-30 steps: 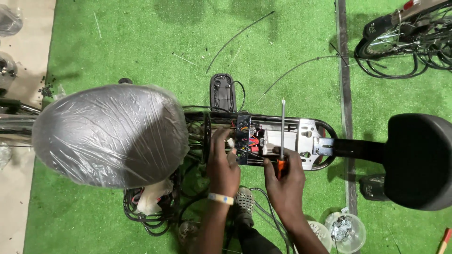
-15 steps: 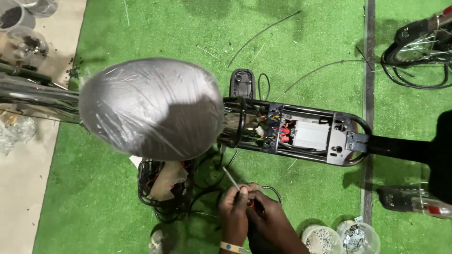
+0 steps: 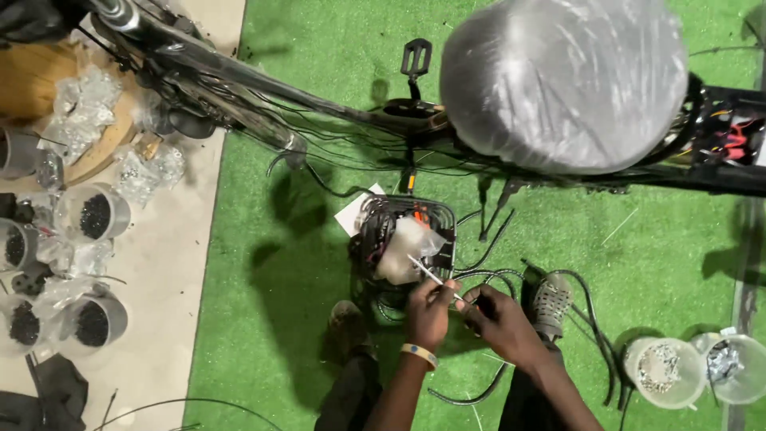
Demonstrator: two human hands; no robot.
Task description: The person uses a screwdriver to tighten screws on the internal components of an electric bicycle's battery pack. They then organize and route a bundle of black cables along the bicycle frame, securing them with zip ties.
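Observation:
My left hand (image 3: pixel 429 313) pinches a thin white cable tie (image 3: pixel 425 272) that points up toward a small black wire basket (image 3: pixel 440 217) on the green turf. My right hand (image 3: pixel 500 318) is closed on the other end of the tie, touching the left fingers. The basket holds a clear plastic bag (image 3: pixel 405 247) and black cables. Above them stretches a bicycle frame (image 3: pixel 263 84) with a seat wrapped in plastic film (image 3: pixel 565 80). An open black electronics box with red wires (image 3: pixel 730 144) shows at the right edge.
Two clear tubs of small metal parts (image 3: pixel 664 370) stand at the lower right. On the pale floor to the left are several cups of dark screws (image 3: pixel 94 215) and plastic bags. Loose black cables (image 3: pixel 594 319) lie around my shoes (image 3: pixel 550 302).
The view swung left, moving the seat and electronics box to the right. My hands left the electronics box and the screwdriver and now hold a cable tie low over the basket.

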